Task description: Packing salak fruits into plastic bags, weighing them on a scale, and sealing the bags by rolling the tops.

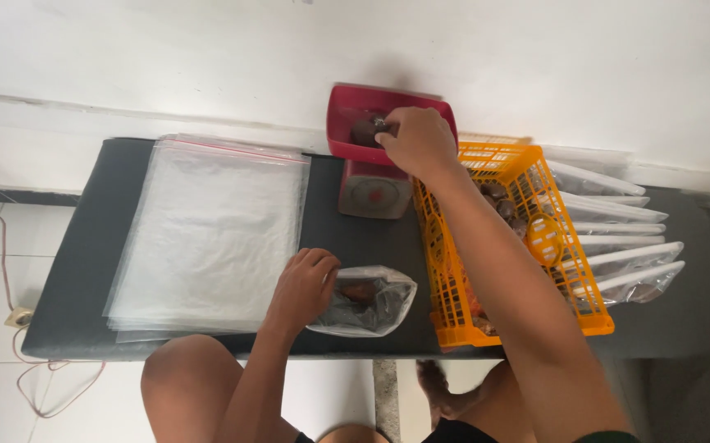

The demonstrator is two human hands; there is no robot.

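My right hand (417,139) reaches over the red bowl (347,111) of a small kitchen scale (374,193) and pinches a dark brown round item (366,131) that lies in the bowl. My left hand (303,287) grips the mouth of a clear plastic bag (375,302) lying on the dark bench; the bag holds a few brownish items. An orange plastic basket (576,271) with more dark brown items stands to the right, under my right forearm.
A stack of empty clear zip bags (207,234) covers the left part of the dark bench (84,246). Several filled clear bags (625,246) lie right of the basket. A white wall runs behind. My knees and a cable on the tiled floor show below.
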